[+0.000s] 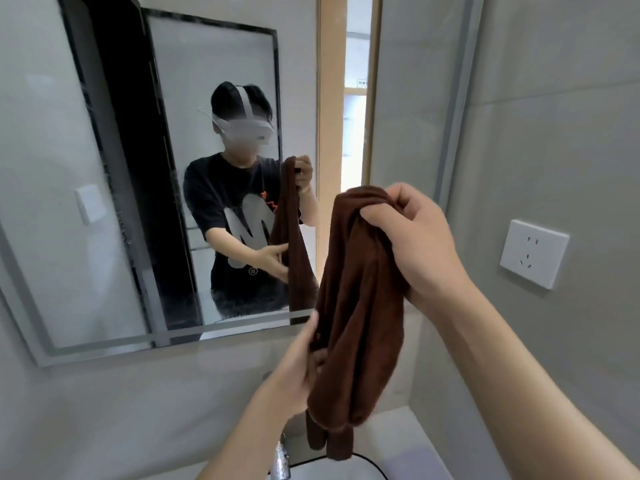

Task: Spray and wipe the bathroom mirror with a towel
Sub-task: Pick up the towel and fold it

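A dark brown towel [356,306] hangs bunched in front of me, to the right of the mirror. My right hand [415,237] grips its top end, fingers curled round the cloth. My left hand [294,372] holds the towel's lower left side, thumb on the front and fingers behind the fabric. The bathroom mirror [104,202] fills the wall on the left, with a pale lit border along its bottom edge. It reflects a person in a black T-shirt holding the towel. No spray bottle is in view.
A chrome tap [280,462] and the dark rim of a white basin [374,462] sit below the towel. A white wall socket [533,252] is on the right wall. A wood-framed doorway [356,98] opens beyond the mirror.
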Motion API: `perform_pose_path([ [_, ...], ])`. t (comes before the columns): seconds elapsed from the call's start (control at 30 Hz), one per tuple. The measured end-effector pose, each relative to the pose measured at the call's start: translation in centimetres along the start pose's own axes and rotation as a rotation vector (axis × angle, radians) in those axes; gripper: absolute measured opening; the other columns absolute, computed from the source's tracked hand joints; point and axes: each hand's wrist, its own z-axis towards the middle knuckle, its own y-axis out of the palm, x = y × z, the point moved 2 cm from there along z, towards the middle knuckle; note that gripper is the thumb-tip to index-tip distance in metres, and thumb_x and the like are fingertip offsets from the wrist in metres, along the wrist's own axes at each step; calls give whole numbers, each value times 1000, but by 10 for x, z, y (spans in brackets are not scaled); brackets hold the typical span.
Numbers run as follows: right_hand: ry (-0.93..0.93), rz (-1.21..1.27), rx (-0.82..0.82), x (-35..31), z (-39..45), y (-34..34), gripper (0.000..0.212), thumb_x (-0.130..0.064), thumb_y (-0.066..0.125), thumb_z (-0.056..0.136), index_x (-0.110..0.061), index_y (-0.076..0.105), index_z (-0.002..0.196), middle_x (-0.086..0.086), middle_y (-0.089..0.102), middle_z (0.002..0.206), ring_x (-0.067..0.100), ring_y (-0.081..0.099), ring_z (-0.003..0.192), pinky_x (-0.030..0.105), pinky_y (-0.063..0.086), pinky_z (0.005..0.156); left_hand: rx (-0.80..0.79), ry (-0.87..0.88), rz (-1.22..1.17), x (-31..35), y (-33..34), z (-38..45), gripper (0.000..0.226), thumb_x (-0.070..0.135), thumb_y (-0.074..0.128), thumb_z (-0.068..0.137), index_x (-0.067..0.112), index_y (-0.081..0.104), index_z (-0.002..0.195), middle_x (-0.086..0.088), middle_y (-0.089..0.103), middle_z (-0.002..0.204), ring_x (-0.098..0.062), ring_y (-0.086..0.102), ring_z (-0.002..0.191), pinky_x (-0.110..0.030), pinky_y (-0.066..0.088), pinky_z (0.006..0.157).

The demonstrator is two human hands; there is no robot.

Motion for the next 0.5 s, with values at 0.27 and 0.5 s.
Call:
perform_pose_path([
  [0.27,115,113,-72,63,-91,-48,16,-6,67,74,-22,66,75,3,66,72,12,59,67,16,47,60,-179,135,96,48,13,14,55,34,63,91,7,53,138,-17,64,121,-34,62,114,-50,48,106],
  [0.5,341,-212,-244,114,-95,-67,10,-25,67,78,-28,63,87,8,61,73,19,51,64,34,39,64,-296,112,906,98,27,6,92,-1,52,61,61,37,128,-7,49,119,-28,47,97,-39,43,79],
])
